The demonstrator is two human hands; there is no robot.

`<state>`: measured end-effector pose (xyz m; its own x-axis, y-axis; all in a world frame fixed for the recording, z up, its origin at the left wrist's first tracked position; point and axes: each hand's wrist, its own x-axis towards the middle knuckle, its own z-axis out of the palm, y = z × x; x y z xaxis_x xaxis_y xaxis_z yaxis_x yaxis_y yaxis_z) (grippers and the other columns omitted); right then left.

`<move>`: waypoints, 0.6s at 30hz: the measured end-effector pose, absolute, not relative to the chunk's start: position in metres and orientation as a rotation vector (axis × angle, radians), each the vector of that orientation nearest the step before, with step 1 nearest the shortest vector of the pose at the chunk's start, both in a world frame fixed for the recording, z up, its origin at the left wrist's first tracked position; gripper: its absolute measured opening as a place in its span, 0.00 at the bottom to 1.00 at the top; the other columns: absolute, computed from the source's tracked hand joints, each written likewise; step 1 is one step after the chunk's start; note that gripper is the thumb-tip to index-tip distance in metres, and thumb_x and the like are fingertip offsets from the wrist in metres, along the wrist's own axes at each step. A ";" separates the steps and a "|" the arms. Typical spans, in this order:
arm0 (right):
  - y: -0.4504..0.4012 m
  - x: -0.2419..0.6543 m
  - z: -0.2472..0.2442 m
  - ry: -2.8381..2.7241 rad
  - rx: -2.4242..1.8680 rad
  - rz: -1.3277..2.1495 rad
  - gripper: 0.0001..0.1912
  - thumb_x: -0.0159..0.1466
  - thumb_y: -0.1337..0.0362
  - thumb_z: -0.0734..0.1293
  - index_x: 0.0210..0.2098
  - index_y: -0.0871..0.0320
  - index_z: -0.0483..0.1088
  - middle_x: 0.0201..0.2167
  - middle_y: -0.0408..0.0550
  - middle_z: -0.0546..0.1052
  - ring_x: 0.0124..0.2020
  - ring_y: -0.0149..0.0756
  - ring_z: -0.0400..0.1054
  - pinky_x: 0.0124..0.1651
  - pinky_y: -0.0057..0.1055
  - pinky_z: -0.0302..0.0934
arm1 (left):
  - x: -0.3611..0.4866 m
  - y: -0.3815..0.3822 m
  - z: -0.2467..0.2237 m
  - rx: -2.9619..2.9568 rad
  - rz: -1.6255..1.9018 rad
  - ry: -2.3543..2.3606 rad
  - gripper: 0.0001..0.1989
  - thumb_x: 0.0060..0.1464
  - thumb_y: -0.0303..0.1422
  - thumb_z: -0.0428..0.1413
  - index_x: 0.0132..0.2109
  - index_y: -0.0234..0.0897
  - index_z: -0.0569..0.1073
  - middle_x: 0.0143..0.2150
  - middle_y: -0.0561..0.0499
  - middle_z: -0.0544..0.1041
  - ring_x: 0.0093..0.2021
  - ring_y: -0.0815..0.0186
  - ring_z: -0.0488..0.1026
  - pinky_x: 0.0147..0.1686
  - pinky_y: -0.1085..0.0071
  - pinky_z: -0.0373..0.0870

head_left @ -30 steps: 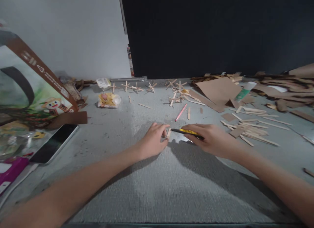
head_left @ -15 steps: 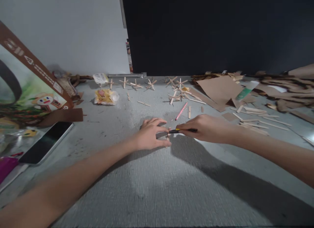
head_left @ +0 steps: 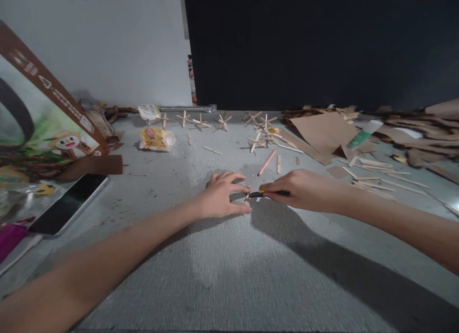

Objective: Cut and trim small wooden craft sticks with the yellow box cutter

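Observation:
My left hand (head_left: 223,197) rests on the grey tabletop, its thumb and fingers bent round a short wooden craft stick (head_left: 246,208) and pinning it down. My right hand (head_left: 299,188) grips a black craft knife (head_left: 256,194) with a yellow part, from the right. The knife's tip reaches the stick between my left thumb and fingers; the exact contact is too small to make out. Just beyond the hands lie a pink patterned pencil (head_left: 267,162) and a flat piece of craft stick (head_left: 278,164).
Along the back stand several crossed-stick shapes (head_left: 223,122) beside a yellow packet (head_left: 157,139). At right are loose sticks (head_left: 375,164), brown card (head_left: 319,134) and a green-and-white tube (head_left: 364,135). A phone (head_left: 68,205) and a printed bag (head_left: 46,99) are at left.
The view has shifted slightly, so things appear a little further right. Both hands keep nearly the same pose, with the knife still at the stick.

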<state>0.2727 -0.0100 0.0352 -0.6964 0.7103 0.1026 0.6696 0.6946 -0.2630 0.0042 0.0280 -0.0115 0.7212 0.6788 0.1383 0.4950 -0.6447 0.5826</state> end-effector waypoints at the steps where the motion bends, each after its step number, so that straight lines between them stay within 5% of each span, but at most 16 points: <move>1: -0.010 0.273 0.035 -2.704 -1.119 0.295 0.16 0.75 0.59 0.63 0.53 0.48 0.82 0.31 0.47 0.85 0.22 0.32 0.72 0.28 0.28 0.55 | 0.004 0.028 -0.011 2.407 0.469 0.894 0.21 0.52 0.46 0.71 0.52 0.50 0.84 0.67 0.44 0.73 0.69 0.45 0.64 0.70 0.43 0.50; 18: -0.012 0.264 0.047 -2.908 -1.184 0.181 0.18 0.76 0.63 0.60 0.55 0.51 0.81 0.27 0.47 0.82 0.19 0.31 0.68 0.25 0.29 0.47 | 0.003 0.029 -0.010 2.377 0.480 0.881 0.20 0.51 0.47 0.71 0.51 0.50 0.85 0.67 0.45 0.73 0.69 0.44 0.65 0.71 0.42 0.49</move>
<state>0.2636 -0.0116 0.0468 -0.7166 0.6959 -0.0465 0.6963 0.7100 -0.1051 0.0033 0.0285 -0.0105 0.7210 0.6798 0.1343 0.4817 -0.6310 0.6081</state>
